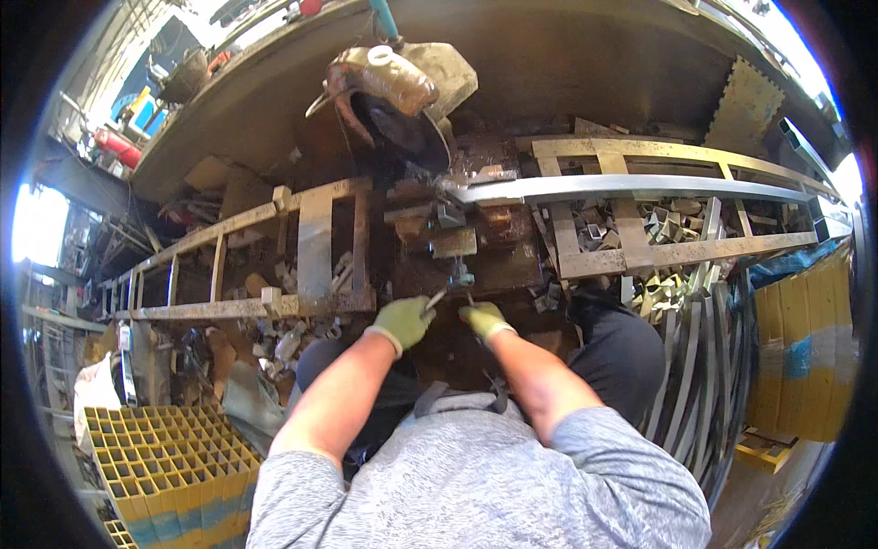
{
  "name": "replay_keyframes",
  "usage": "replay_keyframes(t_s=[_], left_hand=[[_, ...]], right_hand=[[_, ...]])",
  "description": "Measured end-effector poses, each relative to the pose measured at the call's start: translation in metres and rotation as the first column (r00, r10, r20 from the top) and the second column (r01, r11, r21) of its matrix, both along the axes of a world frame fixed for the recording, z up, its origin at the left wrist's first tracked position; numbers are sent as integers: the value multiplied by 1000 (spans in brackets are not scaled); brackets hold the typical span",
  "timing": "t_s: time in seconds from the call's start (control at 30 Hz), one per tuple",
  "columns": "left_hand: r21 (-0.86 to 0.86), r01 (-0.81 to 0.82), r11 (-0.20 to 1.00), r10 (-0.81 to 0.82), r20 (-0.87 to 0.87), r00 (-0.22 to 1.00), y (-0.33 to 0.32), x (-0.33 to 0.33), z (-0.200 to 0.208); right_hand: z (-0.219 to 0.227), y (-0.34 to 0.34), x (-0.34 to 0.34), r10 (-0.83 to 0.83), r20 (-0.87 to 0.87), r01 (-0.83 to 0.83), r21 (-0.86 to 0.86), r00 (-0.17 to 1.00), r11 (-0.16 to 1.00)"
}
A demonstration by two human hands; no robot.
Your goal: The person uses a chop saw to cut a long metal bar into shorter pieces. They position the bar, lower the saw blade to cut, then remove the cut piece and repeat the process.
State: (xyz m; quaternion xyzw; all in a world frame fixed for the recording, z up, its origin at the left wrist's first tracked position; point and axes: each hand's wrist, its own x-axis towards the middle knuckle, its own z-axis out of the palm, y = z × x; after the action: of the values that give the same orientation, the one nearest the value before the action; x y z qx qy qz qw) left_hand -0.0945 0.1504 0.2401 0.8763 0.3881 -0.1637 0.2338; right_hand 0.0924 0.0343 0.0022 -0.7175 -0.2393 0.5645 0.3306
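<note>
Both of my hands wear yellow-green gloves and are low in front of a machine vise (455,242). My left hand (405,322) is closed around a short, light grey bar (436,297) that points up toward the vise screw (462,274). Just to the right, my right hand (485,318) is closed beside the same screw; a thin rod end (470,297) sticks out past its fingers. Behind the vise stands a cut-off saw (402,87), its dark round blade (401,137) over the bed. A long silver square tube (640,188) reaches from the vise to the right.
Roller-like metal frames stand left (219,256) and right (686,256) of the saw. Many tube offcuts (658,224) lie around the right one. Bundled yellow-ended tubes (165,448) are stacked at lower left, a yellow stack (800,357) at right. Long tubes (690,366) lean near my right knee.
</note>
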Motion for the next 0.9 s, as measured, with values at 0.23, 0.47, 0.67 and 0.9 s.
replay_keyframes(t_s=[0.23,0.47,0.67,0.9], left_hand=[[30,-346,938,347,-151,926,5,12,-141],[-564,-692,451,792,-104,602,-60,125,-199],[-298,662,-688,723,-195,663,-99,142,-128],[-903,57,426,266,185,946,-23,28,31]], right_hand=[[120,-11,56,414,410,-338,-247,813,908],[281,-19,79,602,424,-555,-243,677,796],[364,32,-36,640,492,-728,-17,591,685],[350,-19,62,227,243,-330,585,943,741]])
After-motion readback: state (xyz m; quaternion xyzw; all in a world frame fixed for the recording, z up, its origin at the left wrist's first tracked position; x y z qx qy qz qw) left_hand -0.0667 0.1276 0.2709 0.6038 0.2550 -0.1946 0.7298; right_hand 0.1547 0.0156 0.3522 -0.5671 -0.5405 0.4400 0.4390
